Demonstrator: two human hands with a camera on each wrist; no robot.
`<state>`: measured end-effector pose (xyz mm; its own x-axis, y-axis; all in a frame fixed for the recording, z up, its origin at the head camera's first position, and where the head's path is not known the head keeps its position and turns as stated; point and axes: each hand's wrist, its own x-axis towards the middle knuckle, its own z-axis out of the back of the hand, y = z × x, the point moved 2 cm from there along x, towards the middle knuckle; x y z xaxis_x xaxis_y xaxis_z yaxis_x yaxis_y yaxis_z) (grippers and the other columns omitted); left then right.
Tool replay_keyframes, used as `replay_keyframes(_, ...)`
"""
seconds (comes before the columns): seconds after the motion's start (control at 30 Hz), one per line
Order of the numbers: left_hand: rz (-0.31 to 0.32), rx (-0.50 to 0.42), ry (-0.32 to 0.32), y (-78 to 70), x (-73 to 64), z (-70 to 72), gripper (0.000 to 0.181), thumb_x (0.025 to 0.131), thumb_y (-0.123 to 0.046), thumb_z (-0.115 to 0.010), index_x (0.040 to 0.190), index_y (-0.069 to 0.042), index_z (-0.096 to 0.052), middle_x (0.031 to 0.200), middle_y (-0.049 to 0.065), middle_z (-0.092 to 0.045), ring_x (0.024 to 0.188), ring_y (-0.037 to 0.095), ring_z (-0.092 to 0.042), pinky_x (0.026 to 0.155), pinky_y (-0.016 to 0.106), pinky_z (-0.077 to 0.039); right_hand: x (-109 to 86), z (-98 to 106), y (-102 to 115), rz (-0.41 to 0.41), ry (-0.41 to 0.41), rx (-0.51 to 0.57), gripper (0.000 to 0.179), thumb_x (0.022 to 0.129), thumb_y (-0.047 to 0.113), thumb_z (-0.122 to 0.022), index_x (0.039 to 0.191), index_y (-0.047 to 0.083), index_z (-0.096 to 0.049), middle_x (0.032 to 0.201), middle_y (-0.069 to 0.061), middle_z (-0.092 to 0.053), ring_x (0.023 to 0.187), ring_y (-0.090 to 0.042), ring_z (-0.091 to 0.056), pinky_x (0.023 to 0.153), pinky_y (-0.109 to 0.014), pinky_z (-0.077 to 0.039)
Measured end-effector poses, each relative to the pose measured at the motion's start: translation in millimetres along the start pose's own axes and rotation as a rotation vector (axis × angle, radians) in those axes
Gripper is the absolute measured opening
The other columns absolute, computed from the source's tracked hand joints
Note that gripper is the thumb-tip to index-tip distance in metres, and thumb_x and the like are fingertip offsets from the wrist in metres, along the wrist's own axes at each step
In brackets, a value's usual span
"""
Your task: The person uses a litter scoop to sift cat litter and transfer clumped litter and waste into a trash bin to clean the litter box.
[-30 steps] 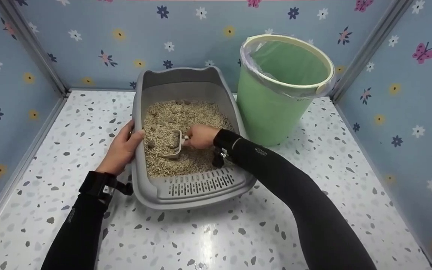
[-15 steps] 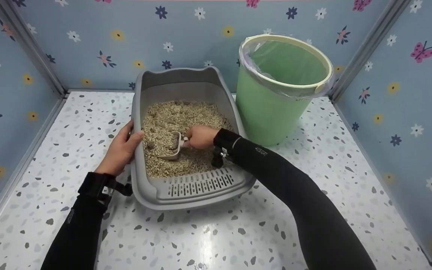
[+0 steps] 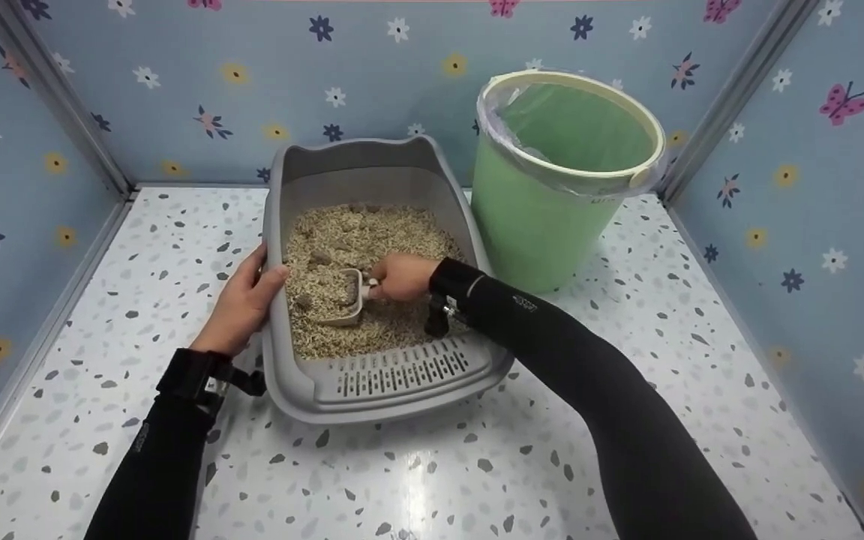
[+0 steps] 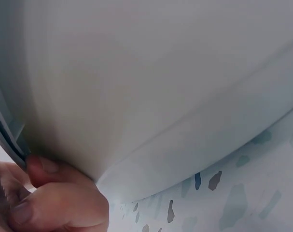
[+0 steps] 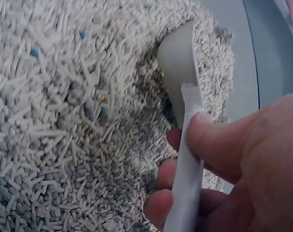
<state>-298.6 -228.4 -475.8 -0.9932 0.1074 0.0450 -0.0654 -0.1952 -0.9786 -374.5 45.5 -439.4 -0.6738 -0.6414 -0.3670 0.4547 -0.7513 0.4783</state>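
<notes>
A grey litter box (image 3: 394, 394) with a slotted front ledge holds pale pellet litter (image 3: 372, 232) with some darker clumps. My left hand (image 3: 241, 304) grips its left rim, thumb on top. In the left wrist view, the fingers (image 4: 64, 203) curl beneath the rim against the outer wall. Inside the box, my right hand (image 3: 404, 275) holds a white litter scoop (image 5: 177, 58) by its handle, thumb pressed along it. The scoop's head is partly sunk in the litter. Litter and a dark clump (image 3: 352, 289) lie in the scoop; its front edge is buried.
A green bin (image 3: 537, 225) with a clear plastic liner stands close against the box's right side. Flower-patterned walls (image 3: 372, 67) enclose the speckled white floor (image 3: 417, 480) at the back and on both sides.
My right hand has drawn the scoop slightly toward the box's front through the litter. A dark clump now shows behind the scoop. My left hand keeps its grip on the rim.
</notes>
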Motion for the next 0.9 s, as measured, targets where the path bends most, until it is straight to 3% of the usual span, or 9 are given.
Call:
replay_keyframes(0.27,0.004,-0.012,-0.006,0.0,0.1,-0.4,0.078,0.115,-0.040,-0.058,0.180,-0.019,-0.020,0.095,0.009,-0.049,0.060,0.009,-0.046,0.046,0.024,-0.042,-1.5,3,0,0.063,0.040,0.001,0.036,0.112,0.026,-0.068,0.080,0.018,-0.056,0.074,0.004,-0.043,0.067,-0.012,-0.040,0.067,-0.027,-0.033)
replay_keyframes(0.43,0.004,0.008,-0.002,0.5,-1.0,0.1,0.079,0.116,-0.043,-0.058,0.180,-0.020,-0.020,0.098,0.010,-0.050,0.063,0.010,-0.047,0.048,0.024,-0.044,-1.6,1,-2,0.062,0.037,0.038,0.034,0.113,0.025,-0.067,0.081,0.018,-0.058,0.073,0.005,-0.044,0.066,-0.011,-0.041,0.066,-0.027,-0.034)
replay_keyframes(0.7,0.016,0.012,-0.002,0.8,-1.1,-0.2,0.081,0.114,-0.050,-0.058,0.180,-0.022,-0.020,0.112,0.013,-0.054,0.073,0.012,-0.053,0.052,0.025,-0.047,-13.5,7,-2,0.026,-0.004,0.153,0.035,0.114,0.024,-0.066,0.082,0.013,-0.060,0.072,0.006,-0.049,0.064,-0.010,-0.043,0.063,-0.026,-0.037)
replay_keyframes(0.9,0.016,0.004,-0.003,2.8,-0.4,0.2,0.079,0.115,-0.046,-0.057,0.180,-0.021,-0.019,0.116,0.015,-0.053,0.074,0.012,-0.054,0.052,0.025,-0.048,-27.3,13,-3,0.006,-0.077,0.200,0.031,0.114,0.024,-0.068,0.084,0.012,-0.065,0.070,0.007,-0.048,0.063,-0.008,-0.043,0.063,-0.025,-0.037)
